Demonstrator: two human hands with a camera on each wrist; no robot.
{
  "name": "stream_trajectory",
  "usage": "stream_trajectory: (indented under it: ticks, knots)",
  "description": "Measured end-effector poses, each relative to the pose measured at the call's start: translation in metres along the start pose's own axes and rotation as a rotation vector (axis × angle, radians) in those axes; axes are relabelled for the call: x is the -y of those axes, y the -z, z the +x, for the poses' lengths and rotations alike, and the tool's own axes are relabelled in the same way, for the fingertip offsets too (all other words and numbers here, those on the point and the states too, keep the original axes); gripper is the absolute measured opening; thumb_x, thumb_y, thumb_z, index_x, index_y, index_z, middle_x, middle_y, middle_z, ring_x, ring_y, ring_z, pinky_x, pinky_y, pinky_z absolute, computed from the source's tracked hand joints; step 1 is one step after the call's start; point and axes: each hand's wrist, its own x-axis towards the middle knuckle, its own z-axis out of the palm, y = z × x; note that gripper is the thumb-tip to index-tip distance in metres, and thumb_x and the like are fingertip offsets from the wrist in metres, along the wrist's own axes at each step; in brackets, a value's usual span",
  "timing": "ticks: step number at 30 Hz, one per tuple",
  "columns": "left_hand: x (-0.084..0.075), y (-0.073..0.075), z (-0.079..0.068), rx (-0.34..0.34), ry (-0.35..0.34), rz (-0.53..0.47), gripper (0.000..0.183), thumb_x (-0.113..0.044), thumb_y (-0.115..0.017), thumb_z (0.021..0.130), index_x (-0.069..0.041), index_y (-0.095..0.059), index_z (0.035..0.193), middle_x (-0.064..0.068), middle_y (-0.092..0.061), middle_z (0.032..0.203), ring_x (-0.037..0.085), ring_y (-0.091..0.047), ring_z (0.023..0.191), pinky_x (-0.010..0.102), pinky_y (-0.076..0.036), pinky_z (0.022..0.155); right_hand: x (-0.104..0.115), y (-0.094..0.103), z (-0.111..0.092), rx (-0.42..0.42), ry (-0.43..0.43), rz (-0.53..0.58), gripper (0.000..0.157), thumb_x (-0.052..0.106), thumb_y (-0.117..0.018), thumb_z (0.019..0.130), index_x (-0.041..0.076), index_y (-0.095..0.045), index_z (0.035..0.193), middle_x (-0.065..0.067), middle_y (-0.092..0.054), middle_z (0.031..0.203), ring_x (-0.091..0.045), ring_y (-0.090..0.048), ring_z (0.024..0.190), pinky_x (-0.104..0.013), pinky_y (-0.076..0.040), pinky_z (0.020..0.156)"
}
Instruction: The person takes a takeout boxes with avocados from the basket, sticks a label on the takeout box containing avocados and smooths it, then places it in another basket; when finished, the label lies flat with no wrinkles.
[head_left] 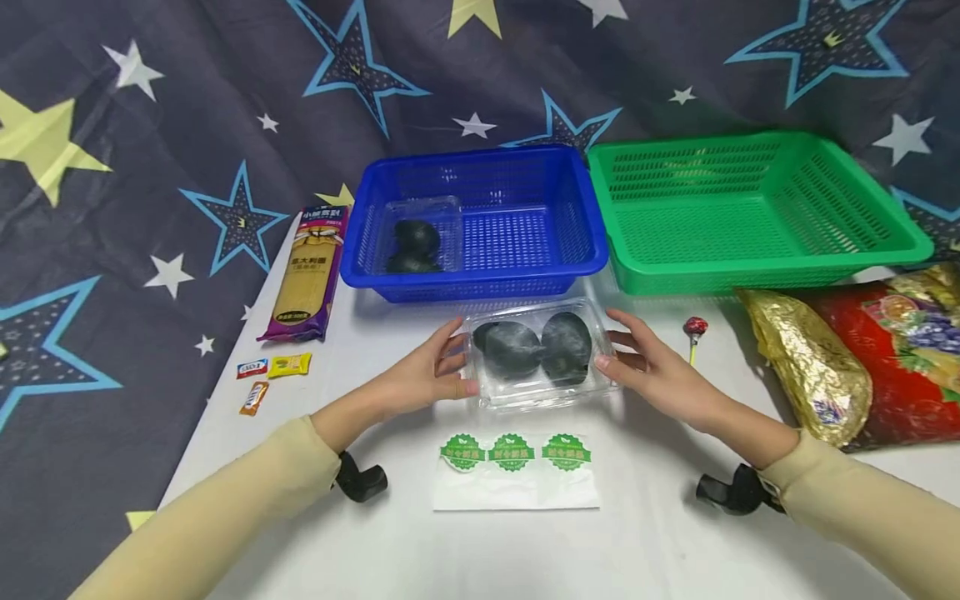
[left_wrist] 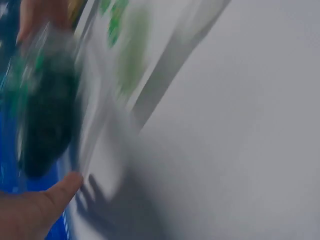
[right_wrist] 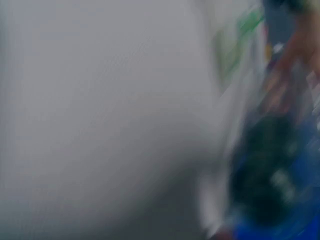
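Observation:
A lidded clear plastic box (head_left: 540,357) with dark green, avocado-like fruits (head_left: 566,346) inside is held between both hands in front of the blue basket. My left hand (head_left: 427,367) grips its left end, thumb toward the near side and fingers along the edge. At the opposite end, my right hand (head_left: 660,371) grips the box in the same way. The left wrist view shows the dark fruit (left_wrist: 47,115) blurred through the plastic, with the left thumb below. Heavy blur in the right wrist view leaves the fruit (right_wrist: 265,170) as a dark shape.
A blue basket (head_left: 480,282) holds another clear box (head_left: 450,208) of dark fruits. Right of it stands a green basket (head_left: 765,275). A sticker sheet (head_left: 517,492), pasta pack (head_left: 307,275), small wrapped candies (head_left: 289,365), lollipop (head_left: 695,326) and large red-gold bag (head_left: 885,358) lie around.

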Motion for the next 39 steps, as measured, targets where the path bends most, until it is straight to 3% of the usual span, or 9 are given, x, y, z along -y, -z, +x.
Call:
stream_trajectory:
  ticks: [5,11,14,21,39]
  knots:
    - [0.001,-0.015,0.000,-0.012,0.007,-0.017,0.113,-0.016,-0.076,0.082,-0.019,0.011,0.153,0.009,-0.006,0.160,0.027,-0.020,0.143,0.037,-0.030,0.111,-0.012,0.006,0.005,0.069,0.004,0.100,0.071,0.027,-0.049,0.100,0.017,-0.005,0.155,-0.025,-0.023,0.152,-0.040,-0.031,0.135,-0.049,-0.039,0.102]
    - [-0.001,-0.006,0.004,-0.004,-0.002,-0.022,0.111,-0.011,-0.075,0.083,-0.020,0.010,0.153,0.005,-0.005,0.160,0.025,-0.020,0.143,0.036,-0.030,0.111,-0.012,-0.002,0.005,0.057,0.010,0.133,0.073,0.026,-0.052,0.099,0.017,-0.006,0.155,-0.027,-0.022,0.152,-0.039,-0.032,0.134,-0.025,-0.046,0.092]
    - [0.000,0.001,0.006,0.012,-0.007,-0.032,0.108,-0.009,-0.072,0.084,-0.021,0.010,0.153,0.004,-0.004,0.160,0.023,-0.020,0.143,0.036,-0.029,0.111,-0.011,-0.005,0.006,0.049,0.027,0.134,0.074,0.024,-0.052,0.099,0.014,-0.005,0.155,-0.029,-0.023,0.150,-0.041,-0.033,0.134,-0.021,-0.047,0.089]
    - [0.002,0.007,0.008,0.033,-0.021,-0.039,0.108,-0.009,-0.072,0.084,-0.020,0.010,0.153,0.004,-0.004,0.160,0.024,-0.019,0.143,0.037,-0.027,0.112,-0.009,-0.007,0.008,0.044,0.035,0.088,0.074,0.025,-0.052,0.099,0.015,-0.005,0.155,-0.028,-0.024,0.151,-0.040,-0.031,0.135,-0.023,-0.047,0.090]
    - [0.004,0.007,0.007,0.043,-0.035,-0.060,0.109,-0.010,-0.073,0.084,-0.021,0.010,0.153,0.006,-0.003,0.160,0.025,-0.018,0.144,0.039,-0.026,0.112,-0.004,-0.007,0.007,0.048,0.031,0.069,0.073,0.024,-0.052,0.099,0.014,-0.005,0.155,-0.029,-0.024,0.150,-0.041,-0.032,0.135,-0.031,-0.046,0.093]
